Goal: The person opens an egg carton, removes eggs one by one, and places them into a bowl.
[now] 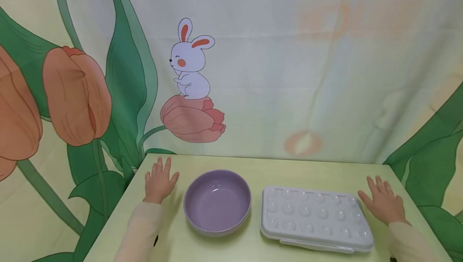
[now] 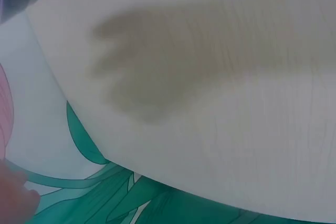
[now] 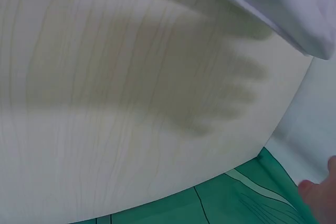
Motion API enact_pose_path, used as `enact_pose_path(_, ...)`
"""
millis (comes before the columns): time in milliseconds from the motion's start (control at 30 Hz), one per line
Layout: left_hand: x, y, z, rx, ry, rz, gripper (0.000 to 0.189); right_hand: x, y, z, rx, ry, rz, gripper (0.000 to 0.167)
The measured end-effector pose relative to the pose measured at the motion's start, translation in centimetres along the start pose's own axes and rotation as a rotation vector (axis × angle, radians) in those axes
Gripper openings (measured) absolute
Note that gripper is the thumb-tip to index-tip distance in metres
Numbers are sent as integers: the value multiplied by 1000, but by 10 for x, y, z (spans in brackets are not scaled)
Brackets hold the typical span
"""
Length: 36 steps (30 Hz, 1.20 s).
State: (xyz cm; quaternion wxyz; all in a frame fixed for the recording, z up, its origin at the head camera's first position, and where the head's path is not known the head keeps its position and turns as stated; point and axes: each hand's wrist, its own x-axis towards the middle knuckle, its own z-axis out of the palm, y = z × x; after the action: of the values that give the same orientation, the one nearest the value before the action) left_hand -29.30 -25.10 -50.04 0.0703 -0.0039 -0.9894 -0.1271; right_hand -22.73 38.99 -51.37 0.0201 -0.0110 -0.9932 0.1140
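My left hand (image 1: 160,182) is held over the left side of the table with its fingers spread, left of a round purple bowl (image 1: 217,203). The inside of the bowl shows nothing in it. On the other side, my right hand (image 1: 384,202) has its fingers spread too, just right of a white lidded box (image 1: 314,218) with rows of round bumps on its lid. Both hands hold nothing. In the wrist views only a bit of the left hand (image 2: 16,198) and of the right hand (image 3: 321,195) shows, at the frame edges, and their shadows fall on the tabletop.
The pale wooden table (image 1: 253,250) carries the bowl and the box side by side. Behind it hangs a cloth backdrop (image 1: 267,73) printed with tulips and a white rabbit. A latch (image 1: 316,246) runs along the box's front edge.
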Motion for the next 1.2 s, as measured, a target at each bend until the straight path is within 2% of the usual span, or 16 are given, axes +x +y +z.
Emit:
enact_pose_path(167,-6,4,1,-75,0,7,65,0,-3,-6,151,-117,-13,79)
enact_pose_path(300,-11,8,1,-125,20,19,65,1,-3,-8,264,-201,10,83)
enact_pose_path(400,-14,12,2,-155,41,24,66,0,-3,-10,323,-265,54,84)
enact_pose_path(667,-29,17,3,-254,43,-1,66,-2,3,-13,617,-455,220,89)
enact_pose_path(933,-44,13,9,-393,-14,-41,65,-7,9,-9,772,-550,309,93)
enact_pose_path(1200,-57,9,14,-530,-34,-79,66,-11,9,0,799,-559,339,87)
